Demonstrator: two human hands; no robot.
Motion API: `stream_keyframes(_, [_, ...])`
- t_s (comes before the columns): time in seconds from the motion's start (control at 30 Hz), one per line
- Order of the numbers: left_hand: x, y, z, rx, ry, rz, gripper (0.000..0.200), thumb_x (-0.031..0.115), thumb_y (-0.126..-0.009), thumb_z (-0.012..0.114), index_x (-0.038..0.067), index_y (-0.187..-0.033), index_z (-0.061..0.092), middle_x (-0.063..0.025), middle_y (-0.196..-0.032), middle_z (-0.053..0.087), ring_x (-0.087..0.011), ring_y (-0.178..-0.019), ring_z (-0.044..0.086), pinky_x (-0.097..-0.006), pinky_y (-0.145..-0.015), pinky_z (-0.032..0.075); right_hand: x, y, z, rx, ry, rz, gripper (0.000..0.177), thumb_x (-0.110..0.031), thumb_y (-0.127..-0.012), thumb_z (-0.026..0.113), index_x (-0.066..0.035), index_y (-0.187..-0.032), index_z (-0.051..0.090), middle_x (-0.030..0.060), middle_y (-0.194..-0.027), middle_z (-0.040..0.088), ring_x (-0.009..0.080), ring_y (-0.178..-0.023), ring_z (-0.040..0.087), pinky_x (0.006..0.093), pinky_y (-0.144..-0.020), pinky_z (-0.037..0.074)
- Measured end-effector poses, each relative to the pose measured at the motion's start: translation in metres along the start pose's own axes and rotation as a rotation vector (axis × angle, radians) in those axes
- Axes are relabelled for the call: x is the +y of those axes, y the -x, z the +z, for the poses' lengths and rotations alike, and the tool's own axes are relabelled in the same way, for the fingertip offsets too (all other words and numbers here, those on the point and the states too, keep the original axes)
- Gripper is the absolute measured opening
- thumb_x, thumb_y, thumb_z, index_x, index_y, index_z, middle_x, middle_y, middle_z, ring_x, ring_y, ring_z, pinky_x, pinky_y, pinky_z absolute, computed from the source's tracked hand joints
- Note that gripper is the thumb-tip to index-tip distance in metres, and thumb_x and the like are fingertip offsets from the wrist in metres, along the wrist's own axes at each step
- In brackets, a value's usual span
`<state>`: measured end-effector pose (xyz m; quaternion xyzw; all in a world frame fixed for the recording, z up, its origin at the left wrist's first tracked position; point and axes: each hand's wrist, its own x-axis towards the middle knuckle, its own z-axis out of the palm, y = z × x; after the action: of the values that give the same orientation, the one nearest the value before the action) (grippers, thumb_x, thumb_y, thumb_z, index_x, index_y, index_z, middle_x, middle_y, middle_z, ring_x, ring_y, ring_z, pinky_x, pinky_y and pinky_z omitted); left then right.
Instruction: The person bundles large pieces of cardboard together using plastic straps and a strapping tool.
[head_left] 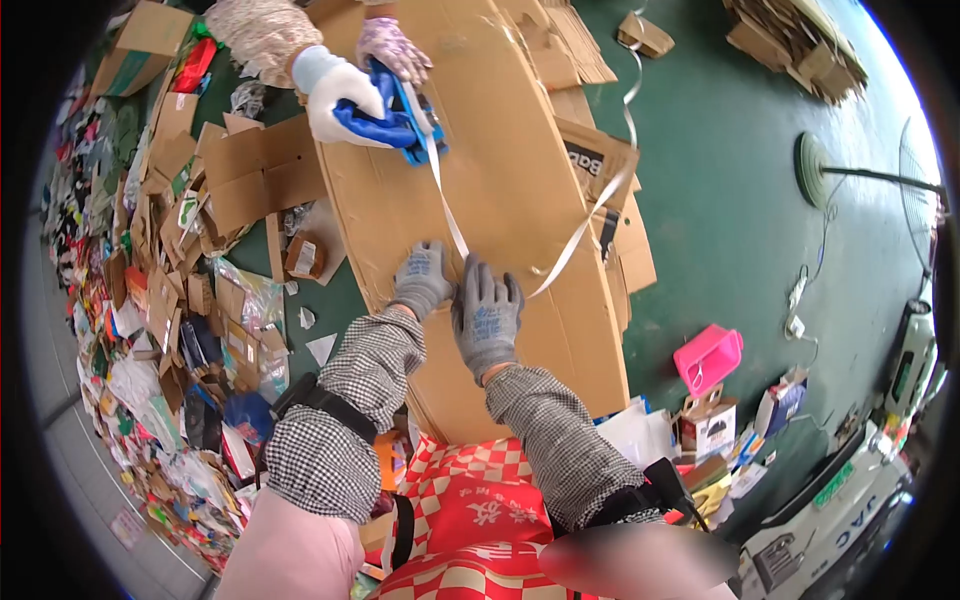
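A large flat stack of cardboard lies in front of me. My left hand, in a grey glove, rests on its top sheet with fingers close together. Beside it my right hand, also gloved in grey, touches the white strap; whether its fingers grip the strap is hidden. That strap runs up to a blue tool held by another person's gloved hands. A loose strap length curves away to the right over the stack's edge.
Mixed scrap and cardboard are heaped at the left. On the green floor to the right are a pink basket, small boxes and a fan stand. A vehicle front shows at lower right.
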<state>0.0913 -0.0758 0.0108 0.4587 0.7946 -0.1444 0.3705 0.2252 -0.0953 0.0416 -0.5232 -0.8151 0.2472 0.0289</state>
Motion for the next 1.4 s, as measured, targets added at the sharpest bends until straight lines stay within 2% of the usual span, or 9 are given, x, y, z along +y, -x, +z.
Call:
stream_keyframes(0.33, [0.021,0.047,-0.006,0.476,0.313,0.277,0.062,0.011,-0.063,0.072,0.015,-0.117,0.043,-0.0118,-0.123,0.041,-0.0307,-0.104,0.051,-0.0393,-0.083,0.047,0.008,0.062,-0.014,-0.012,-0.108,-0.162,0.061,-0.021,-0.073,0.057,-0.001,-0.127,0.038,0.0199,-0.135,0.033,0.032,-0.127,0.029,0.0467,-0.108,0.015])
stream_keyframes(0.4, [0.023,0.045,0.006,0.368,-0.011,0.391,0.054,0.008,-0.065,0.067,0.015,-0.114,0.045,-0.0107,-0.123,0.041,-0.0312,-0.103,0.05,-0.0392,-0.082,0.047,0.011,0.076,-0.012,-0.04,-0.136,-0.114,0.065,-0.019,-0.072,0.054,0.001,-0.13,0.033,0.0196,-0.136,0.032,0.0336,-0.127,0.029,0.0466,-0.108,0.014])
stream_keyframes(0.67, [0.014,0.047,0.029,0.395,-0.235,0.467,0.03,0.007,-0.071,0.058,0.015,-0.099,0.054,-0.0083,-0.121,0.042,-0.0338,-0.104,0.045,-0.0426,-0.085,0.044,0.101,0.179,-0.054,0.37,-0.488,0.331,0.035,-0.005,-0.071,0.06,-0.004,-0.106,0.056,0.0136,-0.107,0.057,0.0327,-0.1,0.052,0.0405,-0.088,0.04])
stream_keyframes(0.93, [0.023,0.065,0.03,0.228,-0.199,0.34,0.037,0.015,-0.067,0.065,0.019,-0.104,0.059,-0.007,-0.138,0.026,-0.0337,-0.119,0.034,-0.0455,-0.094,0.037,0.114,0.261,-0.065,-0.244,-0.56,-0.045,0.05,-0.013,-0.066,0.06,-0.02,-0.115,0.054,0.0101,-0.127,0.044,0.0324,-0.115,0.043,0.0428,-0.096,0.034])
stream_keyframes(1.0, [0.019,0.066,0.036,0.197,-0.09,0.371,0.039,0.019,-0.066,0.067,0.021,-0.105,0.06,-0.0069,-0.143,0.018,-0.0336,-0.124,0.029,-0.0469,-0.098,0.032,0.103,0.26,-0.05,-0.25,-0.497,-0.284,0.038,-0.02,-0.07,0.061,-0.017,-0.108,0.057,0.0106,-0.124,0.048,0.0304,-0.112,0.045,0.0425,-0.096,0.034])
stream_keyframes(1.13, [0.03,0.085,0.029,0.068,0.426,0.319,0.027,0.014,-0.068,0.068,0.011,-0.095,0.063,-0.0043,-0.145,0.017,-0.0266,-0.128,0.026,-0.0329,-0.07,0.052,0.074,0.23,-0.044,-0.333,-1.062,0.058,0.024,-0.025,-0.085,0.049,-0.007,-0.099,0.058,0.0123,-0.099,0.06,0.0302,-0.091,0.056,0.0368,-0.081,0.043])
stream_keyframes(1.27, [0.021,0.087,0.034,0.054,0.807,0.378,0.021,0.008,-0.072,0.067,0.007,-0.093,0.064,-0.0032,-0.142,0.024,-0.0148,-0.097,0.055,-0.0203,-0.053,0.048,0.057,0.172,-0.041,-0.495,-1.486,0.343,0.033,-0.032,-0.09,0.045,-0.001,-0.093,0.057,0.0112,-0.08,0.062,0.0198,-0.071,0.06,0.0311,-0.068,0.048])
stream_keyframes(1.3, [0.021,0.087,0.035,0.029,0.971,0.344,0.028,0.005,-0.073,0.065,0.008,-0.101,0.062,-0.0016,-0.138,0.03,-0.0101,-0.072,0.058,-0.0186,-0.048,0.044,0.053,0.162,-0.04,-0.529,-1.66,0.453,0.037,-0.034,-0.091,0.043,0.001,-0.091,0.055,0.0092,-0.079,0.06,0.0164,-0.068,0.06,0.0289,-0.061,0.049])
stream_keyframes(1.4, [0.013,0.097,0.028,-0.188,1.278,0.27,0.068,-0.002,-0.077,0.06,0.013,-0.134,0.027,-0.0015,-0.1,0.054,-0.0088,-0.075,0.053,-0.0169,-0.057,0.045,0.047,0.147,-0.042,-0.553,-1.608,0.607,0.035,-0.033,-0.091,0.043,0.001,-0.091,0.054,0.01,-0.077,0.059,0.0179,-0.066,0.059,0.0286,-0.056,0.049])
